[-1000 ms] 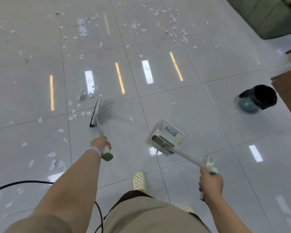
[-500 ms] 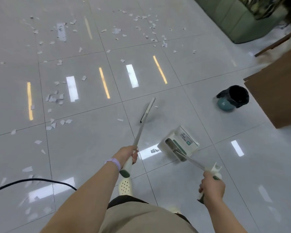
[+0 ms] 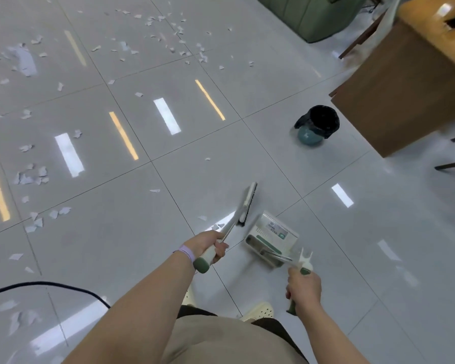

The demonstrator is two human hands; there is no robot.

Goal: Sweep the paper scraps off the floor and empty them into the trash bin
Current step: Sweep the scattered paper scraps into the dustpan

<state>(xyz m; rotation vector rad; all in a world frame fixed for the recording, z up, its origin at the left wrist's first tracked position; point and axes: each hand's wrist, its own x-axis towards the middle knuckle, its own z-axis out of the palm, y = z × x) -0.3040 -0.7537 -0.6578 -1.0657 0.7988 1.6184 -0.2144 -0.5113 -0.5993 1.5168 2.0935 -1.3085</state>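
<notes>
Paper scraps (image 3: 30, 177) lay scattered over the glossy tiled floor (image 3: 326, 245), thickest at the left and far end, with a few stray bits just left of the broom head. Left hand (image 3: 205, 245) was curled round the green-tipped grip of the broom (image 3: 247, 203), a purple band on the wrist. Broom shaft ran up and to the right from the fist; its dark-bristled head sat on the tile just left of the dustpan. Right hand (image 3: 304, 288) gripped the long handle of the dustpan (image 3: 272, 237), fingers wrapped fully round it. Pan was pale with a green stripe and a label on it, mouth facing the broom head, close beside it; whether the two touched could not be told. Trash bin (image 3: 317, 124), teal with a black liner, stood well apart from the pan, farther out to the right, near the corner of a brown wooden cabinet (image 3: 405, 95). Black cable (image 3: 50, 286) curved across the floor at lower left. Cream perforated shoes (image 3: 260, 310) showed below the hands. A green upholstered piece (image 3: 313, 17) sat at the far top edge.
</notes>
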